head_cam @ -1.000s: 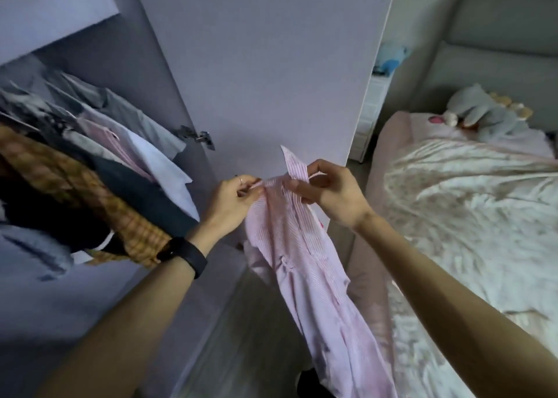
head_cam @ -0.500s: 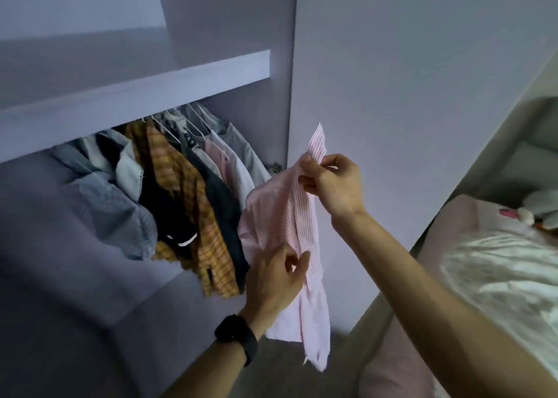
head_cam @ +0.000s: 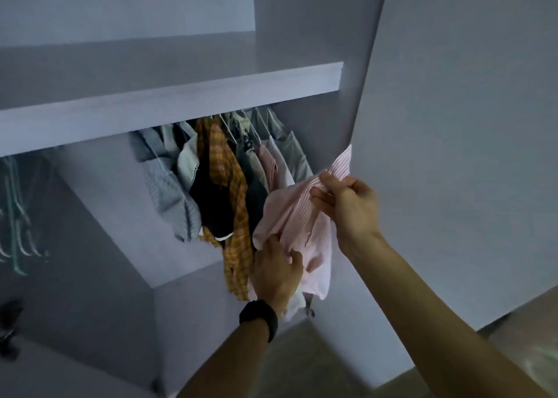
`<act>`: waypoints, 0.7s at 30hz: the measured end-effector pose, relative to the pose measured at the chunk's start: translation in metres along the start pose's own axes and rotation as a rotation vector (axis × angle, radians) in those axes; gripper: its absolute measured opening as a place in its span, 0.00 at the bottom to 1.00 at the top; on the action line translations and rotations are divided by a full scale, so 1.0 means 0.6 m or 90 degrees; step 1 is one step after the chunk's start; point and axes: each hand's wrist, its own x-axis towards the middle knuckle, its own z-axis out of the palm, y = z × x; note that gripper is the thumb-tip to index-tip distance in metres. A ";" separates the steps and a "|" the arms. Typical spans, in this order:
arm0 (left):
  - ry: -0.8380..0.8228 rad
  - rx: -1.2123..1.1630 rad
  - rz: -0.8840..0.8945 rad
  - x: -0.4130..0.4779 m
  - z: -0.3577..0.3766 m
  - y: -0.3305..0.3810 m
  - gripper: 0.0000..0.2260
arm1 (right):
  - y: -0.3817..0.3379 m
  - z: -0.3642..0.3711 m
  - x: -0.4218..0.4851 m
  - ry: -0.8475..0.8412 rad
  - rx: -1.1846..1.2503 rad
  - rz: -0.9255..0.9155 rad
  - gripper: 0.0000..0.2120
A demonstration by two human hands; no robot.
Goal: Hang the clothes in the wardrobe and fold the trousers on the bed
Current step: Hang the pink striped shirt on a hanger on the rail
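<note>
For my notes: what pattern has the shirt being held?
The shirt is pink-and-white striped; head view.

The shirt (head_cam: 297,216) is pink with fine white stripes. A hanging shirt (head_cam: 234,186) is orange plaid; the wardrobe (head_cam: 181,95) is pale grey.

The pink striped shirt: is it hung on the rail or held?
Held: right hand pinches the pink striped shirt at its top, left hand grips its body.

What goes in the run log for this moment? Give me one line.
step: hanging shirt | right hand: pinches collar | left hand: grips shirt lower down | shirt: not yet hung, beside hung clothes
</note>
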 end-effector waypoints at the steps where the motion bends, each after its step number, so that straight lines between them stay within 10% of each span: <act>1: 0.022 0.027 -0.001 0.005 0.001 -0.002 0.21 | -0.002 0.001 0.010 -0.010 0.010 0.006 0.10; 7: 0.043 0.127 -0.074 0.013 -0.030 -0.070 0.14 | 0.015 0.035 0.045 -0.094 0.074 0.066 0.15; 12: 0.150 0.006 -0.094 -0.062 -0.010 -0.038 0.27 | 0.040 0.076 0.045 -0.174 0.105 0.102 0.12; 21: 0.020 0.144 -0.229 -0.088 -0.040 -0.138 0.17 | 0.087 0.096 0.073 -0.195 0.048 0.073 0.18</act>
